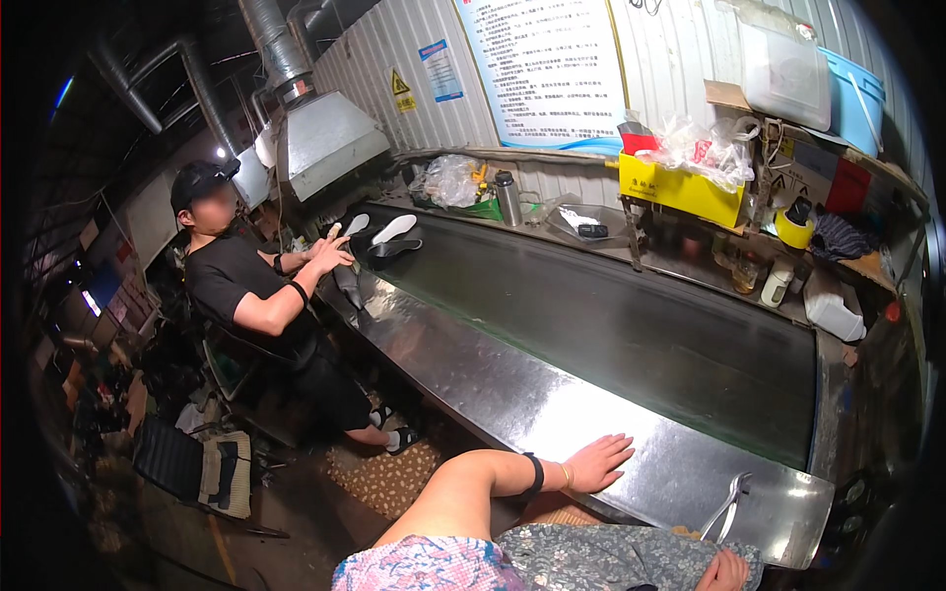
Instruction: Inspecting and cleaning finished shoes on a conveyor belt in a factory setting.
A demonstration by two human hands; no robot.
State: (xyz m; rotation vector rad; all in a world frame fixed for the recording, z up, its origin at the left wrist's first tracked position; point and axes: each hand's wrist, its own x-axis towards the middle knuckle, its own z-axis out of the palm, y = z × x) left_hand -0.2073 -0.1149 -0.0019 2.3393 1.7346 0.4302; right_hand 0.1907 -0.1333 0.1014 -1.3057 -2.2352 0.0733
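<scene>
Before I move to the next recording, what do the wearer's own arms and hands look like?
The left hand is gloveless, with a thin gold-toned bracelet at the wrist and a black band farther up the bare forearm. Its short sleeve is patterned in pink, white and blue. The right hand, also gloveless, is cut off by the lower edge, so its sleeve cannot be seen.

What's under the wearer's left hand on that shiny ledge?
Bare metal ledge shows around the left hand; the hand itself covers whatever lies directly beneath, so that spot cannot be seen.
</scene>
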